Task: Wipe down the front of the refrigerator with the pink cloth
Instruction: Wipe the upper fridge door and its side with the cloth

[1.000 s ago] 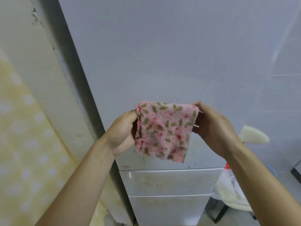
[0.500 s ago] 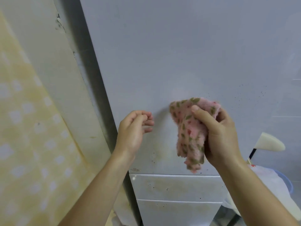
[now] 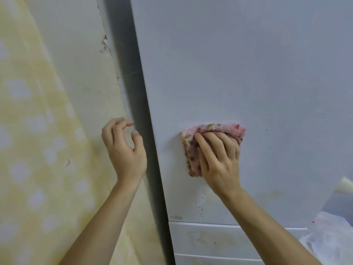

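The refrigerator's pale grey upper door (image 3: 238, 73) fills the middle and right of the head view, with dark specks and yellowish stains near its lower edge. My right hand (image 3: 219, 155) holds the bunched pink cloth (image 3: 193, 150) with green and red spots flat against the door. The cloth's top fold laps over my fingertips. My left hand (image 3: 124, 150) hovers beside the refrigerator's dark left edge with fingers loosely curled, holding nothing.
A cream wall (image 3: 76, 73) and a yellow patterned sheet (image 3: 28, 150) stand to the left of the refrigerator. Two drawer fronts (image 3: 210, 238) lie below the door. At the lower right are a white plastic bag (image 3: 328, 236) and a pale rounded object (image 3: 343, 186).
My left hand let go of the cloth and moved left, off the door. My right hand bunched the cloth and brought it against the door. The view shifted to the left.
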Available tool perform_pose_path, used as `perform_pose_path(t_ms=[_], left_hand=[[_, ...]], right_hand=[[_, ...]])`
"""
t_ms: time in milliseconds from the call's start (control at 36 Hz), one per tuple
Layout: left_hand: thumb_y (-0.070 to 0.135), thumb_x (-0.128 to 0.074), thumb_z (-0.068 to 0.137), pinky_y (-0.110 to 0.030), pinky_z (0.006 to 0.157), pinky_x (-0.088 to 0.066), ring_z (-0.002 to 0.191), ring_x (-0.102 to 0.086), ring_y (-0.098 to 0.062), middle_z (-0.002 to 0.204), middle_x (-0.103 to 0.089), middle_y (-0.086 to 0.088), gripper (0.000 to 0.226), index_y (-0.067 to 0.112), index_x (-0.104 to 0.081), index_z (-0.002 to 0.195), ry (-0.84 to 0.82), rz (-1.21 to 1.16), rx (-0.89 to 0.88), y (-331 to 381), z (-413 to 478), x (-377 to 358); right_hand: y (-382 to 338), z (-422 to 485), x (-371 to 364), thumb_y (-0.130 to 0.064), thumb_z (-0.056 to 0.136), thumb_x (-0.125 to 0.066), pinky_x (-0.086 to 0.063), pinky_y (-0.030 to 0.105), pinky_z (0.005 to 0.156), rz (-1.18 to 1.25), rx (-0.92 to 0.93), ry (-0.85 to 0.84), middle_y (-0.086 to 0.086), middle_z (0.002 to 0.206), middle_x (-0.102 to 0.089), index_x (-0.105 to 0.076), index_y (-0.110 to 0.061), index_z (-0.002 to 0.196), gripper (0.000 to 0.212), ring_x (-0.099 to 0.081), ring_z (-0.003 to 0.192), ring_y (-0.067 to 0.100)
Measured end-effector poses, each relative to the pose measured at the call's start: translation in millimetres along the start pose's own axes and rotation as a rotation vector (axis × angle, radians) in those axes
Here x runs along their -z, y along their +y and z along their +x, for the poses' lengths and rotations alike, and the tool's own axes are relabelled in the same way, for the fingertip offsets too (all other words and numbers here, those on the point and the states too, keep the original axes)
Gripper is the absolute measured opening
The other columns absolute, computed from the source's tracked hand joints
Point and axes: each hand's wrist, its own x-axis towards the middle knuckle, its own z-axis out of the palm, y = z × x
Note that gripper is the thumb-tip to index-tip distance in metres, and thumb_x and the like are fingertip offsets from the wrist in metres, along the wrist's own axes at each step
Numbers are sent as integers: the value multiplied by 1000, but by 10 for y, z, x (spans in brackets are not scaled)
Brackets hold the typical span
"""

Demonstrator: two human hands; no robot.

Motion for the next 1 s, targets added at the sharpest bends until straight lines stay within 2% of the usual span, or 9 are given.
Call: perform_pose_path(t_ms=[111,250,361,472,611,694,806,889,1000], left_hand=[[22,-53,105,-41,127,-17,156,-24,-38,166,-28,-22,50,9,-45,153,-63,254,-169,-377,70,-79],[31,-44,110,-59,129,-9,160,-12,-42,171,-16,-25,62,15,-20,165,-125,409,-362,-789,139,-151],[28,-44,108,-62,127,-8,159,-14,-44,170,-18,-27,63,15,-20,166,-84,389,-390,-891,157,-224],[24,-51,105,-61,127,-8,159,-12,-43,170,-19,-26,69,17,-20,166,-77,364,-392,-921,156,-220],[22,-50,103,-60,128,-6,159,-13,-43,170,-20,-25,69,20,-20,165,-70,314,-383,-846,155,-205],[19,-48,102,-62,127,-7,160,-13,-42,171,-19,-24,66,17,-24,164,-61,275,-346,-770,116,-210],[25,-39,108,-63,127,-10,162,-11,-36,172,-19,-19,60,10,-26,164,-60,248,-303,-665,43,-224],[25,-39,107,-62,127,-9,162,-11,-34,172,-20,-18,59,10,-28,164,-105,245,-351,-572,-55,-244],[21,-41,106,-58,130,-8,162,-11,-35,171,-20,-22,58,11,-31,162,-191,187,-424,-406,-222,-316]], right_hand=[[-15,-179,-133,-35,106,-58,-8,51,130,-114,-21,-111,5,166,-37,-46,-29,157,52,-27,157,25],[-70,-146,-272,-48,108,-49,1,57,129,-190,-40,-159,2,176,-7,-30,-31,163,61,-6,163,25],[-323,268,-396,-55,108,-48,-6,64,125,-223,-59,-120,6,173,-18,-32,-29,163,63,-3,162,26],[-642,824,-547,-70,103,-44,-15,64,124,-235,-77,-24,4,167,-25,-40,-33,160,68,-20,158,27],[-632,700,-583,-60,105,-48,-22,67,122,-243,-21,14,4,165,-32,-45,-32,157,59,-25,156,29],[-668,336,-603,-54,107,-48,-12,66,125,-213,-5,-47,2,170,-26,-39,-33,160,58,-19,159,27],[-551,-660,-539,-53,106,-47,2,62,128,-239,117,-290,-2,176,-3,-19,-37,166,68,-4,163,23],[-370,-967,-447,-52,107,-44,0,55,130,-244,162,-366,-7,176,-5,-20,-40,165,64,-5,162,18],[-287,-750,-384,-53,108,-45,-4,51,131,-212,139,-327,-10,173,-16,-29,-41,162,58,-12,161,14]])
